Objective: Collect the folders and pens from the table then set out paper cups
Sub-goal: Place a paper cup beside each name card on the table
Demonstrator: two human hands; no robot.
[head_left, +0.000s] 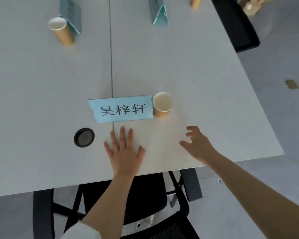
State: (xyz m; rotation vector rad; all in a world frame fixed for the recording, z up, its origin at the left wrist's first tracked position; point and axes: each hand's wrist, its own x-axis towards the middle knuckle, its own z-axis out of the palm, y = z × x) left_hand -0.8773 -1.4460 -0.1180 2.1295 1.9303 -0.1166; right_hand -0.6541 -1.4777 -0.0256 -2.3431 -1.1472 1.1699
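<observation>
An empty brown paper cup stands upright on the white table, touching the right end of a blue name card. My left hand lies flat on the table just below the card, fingers spread, holding nothing. My right hand hovers open below and to the right of that cup, apart from it. A second paper cup stands at the far left by another blue name card. A third cup is partly cut off at the top edge. No folders or pens are in view.
A third blue name card stands at the far middle. A round black cable grommet is set in the table left of my left hand. A black office chair is tucked under the near edge; another chair is at the far right.
</observation>
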